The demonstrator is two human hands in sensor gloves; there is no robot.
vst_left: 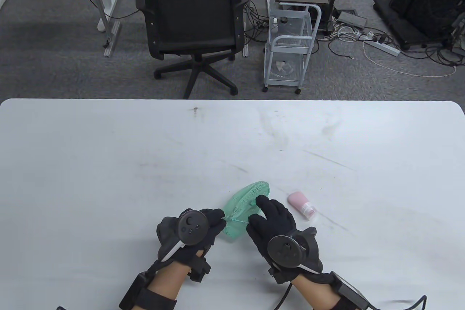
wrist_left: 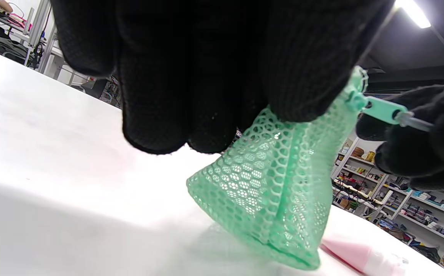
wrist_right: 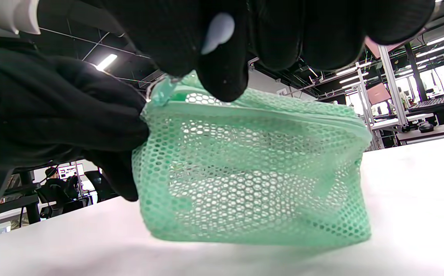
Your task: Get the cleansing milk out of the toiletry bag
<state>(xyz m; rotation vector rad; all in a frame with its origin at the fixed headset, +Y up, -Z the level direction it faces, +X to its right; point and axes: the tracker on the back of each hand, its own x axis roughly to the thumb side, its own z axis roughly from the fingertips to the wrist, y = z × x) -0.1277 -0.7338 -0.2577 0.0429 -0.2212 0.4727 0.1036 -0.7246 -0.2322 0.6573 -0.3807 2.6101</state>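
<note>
A green mesh toiletry bag (vst_left: 242, 204) stands on the white table (vst_left: 109, 164) between my hands. My left hand (vst_left: 219, 217) grips its near-left end; the left wrist view (wrist_left: 271, 191) shows the mesh hanging below those fingers (wrist_left: 206, 115). My right hand (vst_left: 255, 211) pinches the bag's green zipper pull (wrist_left: 380, 108) above the top edge. In the right wrist view the bag (wrist_right: 252, 180) fills the middle and its mesh shows nothing inside. The pink cleansing milk tube (vst_left: 302, 205) lies on the table just right of the bag, and also shows in the left wrist view (wrist_left: 354, 255).
An office chair (vst_left: 192, 23) and a white wire cart (vst_left: 288, 44) stand on the carpet beyond the table's far edge. Faint scuff marks cross the tabletop.
</note>
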